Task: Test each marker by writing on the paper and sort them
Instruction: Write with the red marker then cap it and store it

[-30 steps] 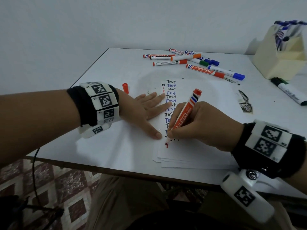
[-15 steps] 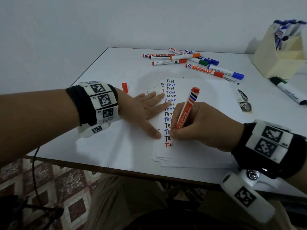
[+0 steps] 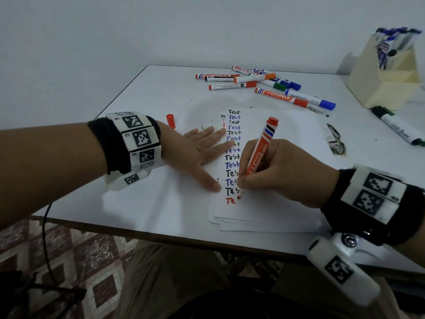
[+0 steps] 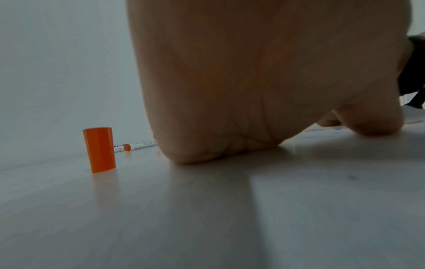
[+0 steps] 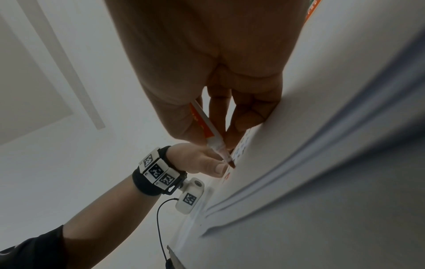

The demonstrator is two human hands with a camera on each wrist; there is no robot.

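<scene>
Red "Te" now written; right hand point(image 3: 271, 171) grips marker point(image 3: 261, 153), tip on paper point(image 3: 276, 210).

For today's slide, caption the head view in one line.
Right hand writes red letters with an orange whiteboard marker; left hand steadies white paper.

White table point(image 3: 142, 107) filling centre, dark edge running along near side; plain pale wall point(image 3: 115, 31) rising behind it from 9 to 3 o'clock. Patterned floor point(image 3: 76, 268) with maroon and cream diamond tiles showing at 7 o'clock. Black cable point(image 3: 46, 238) hanging off table edge at 8 o'clock. Dim, even light washing everything bluish-grey
</scene>
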